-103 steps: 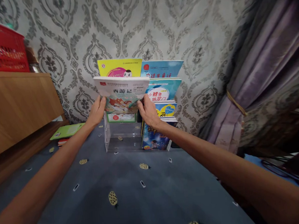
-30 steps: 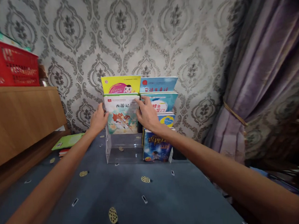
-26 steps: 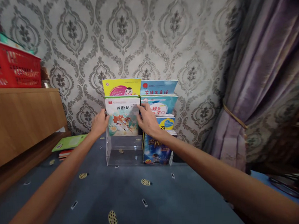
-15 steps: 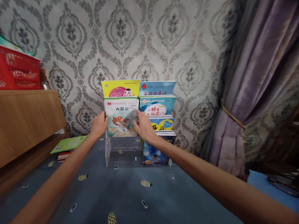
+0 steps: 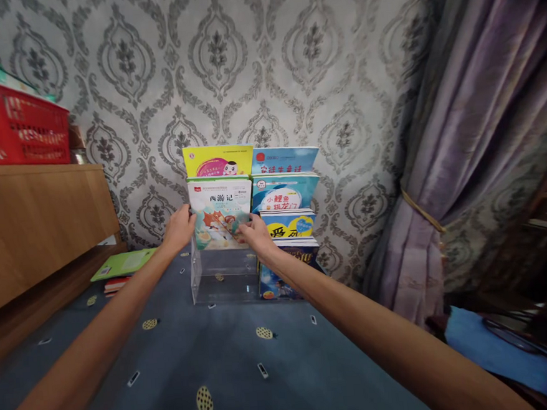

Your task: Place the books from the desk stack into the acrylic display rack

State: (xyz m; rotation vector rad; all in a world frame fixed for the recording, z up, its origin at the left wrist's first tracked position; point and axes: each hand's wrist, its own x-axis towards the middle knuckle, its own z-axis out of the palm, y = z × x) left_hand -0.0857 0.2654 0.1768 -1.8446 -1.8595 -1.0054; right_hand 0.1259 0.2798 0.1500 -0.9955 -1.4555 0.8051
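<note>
A white picture book with an orange and teal cover [image 5: 221, 221] stands upright in the left column of a clear acrylic book rack [image 5: 223, 288]. My left hand [image 5: 179, 229] grips its left edge, the fingers curled and partly out of sight behind it. At its right edge my right hand [image 5: 259, 236] is closed, with the thumb or a fingertip on the front cover. Behind it rises a yellow book [image 5: 218, 160]. The right column holds a blue book [image 5: 289, 159], a turquoise book [image 5: 291, 191], a yellow and blue book [image 5: 288, 226] and dark blue books [image 5: 283, 279].
The rack stands on a dark blue patterned cloth [image 5: 219, 359] against a wallpapered wall [image 5: 218, 52]. To the left, a green book [image 5: 125, 264] lies on a small stack beside a wooden cabinet [image 5: 40, 221] bearing a red basket [image 5: 19, 123]. A purple curtain [image 5: 418, 257] hangs at right.
My right hand has slid slightly down along the book's right edge. My left hand stays at the left edge. The whole view has shifted a little.
</note>
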